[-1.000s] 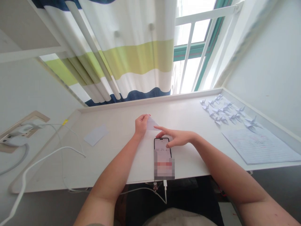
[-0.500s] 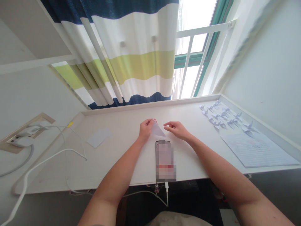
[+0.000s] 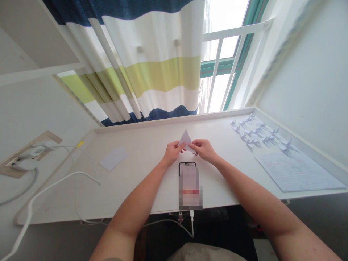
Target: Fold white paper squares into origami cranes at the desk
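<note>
Paper: a folded paper triangle (image 3: 186, 141) sits between the hands, just above the table (image 3: 136, 188), its tip pointing away from the person and its long edge toward them.
Left hand: the left hand (image 3: 172, 153) is closed to a narrow pinch on the triangle's near left corner.
Right hand: the right hand (image 3: 204, 150) pinches the right corner just as narrowly, about as near to the paper as the left.
Nearby: a phone (image 3: 189, 185) lies just below the hands, its screen blurred. A paper slip (image 3: 113, 158) lies to the left, and paper cranes (image 3: 258, 132) stand grouped to the right, beside a lined sheet (image 3: 297, 172).
</note>
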### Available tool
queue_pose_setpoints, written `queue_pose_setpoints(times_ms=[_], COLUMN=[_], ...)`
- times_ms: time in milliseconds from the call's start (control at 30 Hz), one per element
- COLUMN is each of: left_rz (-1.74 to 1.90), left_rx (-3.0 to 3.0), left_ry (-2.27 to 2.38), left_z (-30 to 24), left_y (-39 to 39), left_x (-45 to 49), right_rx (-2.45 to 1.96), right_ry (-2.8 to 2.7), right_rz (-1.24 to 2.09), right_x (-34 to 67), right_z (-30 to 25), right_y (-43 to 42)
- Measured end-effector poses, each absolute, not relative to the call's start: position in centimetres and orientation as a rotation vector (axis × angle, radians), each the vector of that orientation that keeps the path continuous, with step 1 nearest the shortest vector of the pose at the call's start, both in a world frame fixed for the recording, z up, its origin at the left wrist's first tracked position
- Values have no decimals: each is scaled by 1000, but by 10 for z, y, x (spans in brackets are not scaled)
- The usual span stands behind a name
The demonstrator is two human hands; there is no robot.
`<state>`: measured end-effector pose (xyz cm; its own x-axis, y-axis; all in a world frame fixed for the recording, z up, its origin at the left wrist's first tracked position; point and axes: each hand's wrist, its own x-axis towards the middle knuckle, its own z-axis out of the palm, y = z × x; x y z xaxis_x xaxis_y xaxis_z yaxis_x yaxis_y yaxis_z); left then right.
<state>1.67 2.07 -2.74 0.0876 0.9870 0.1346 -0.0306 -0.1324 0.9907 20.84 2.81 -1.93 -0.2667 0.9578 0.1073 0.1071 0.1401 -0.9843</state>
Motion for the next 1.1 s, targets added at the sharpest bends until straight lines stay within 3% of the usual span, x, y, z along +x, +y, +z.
queue_pose_setpoints(times_ms=[267,700,867,1100], left_rz=[1305,1159,1025,1100], left_rx=[1291,1352,1495,1482], left_ry=[1057,1059,1018,1004], left_z=[-26,-27,-26,-23], left_y=[21,21,17,13], left_x=[13,13,12,20], right_rx=[-1001,-1093,-969,-934], right_ry=[-1640,-1666,-1510,-1324], right_rz=[1358,1179,1186,1164], right_x=[207,212,210,208], right_z=[-20,-15,-12,-14], right_y=[26,27,27,29])
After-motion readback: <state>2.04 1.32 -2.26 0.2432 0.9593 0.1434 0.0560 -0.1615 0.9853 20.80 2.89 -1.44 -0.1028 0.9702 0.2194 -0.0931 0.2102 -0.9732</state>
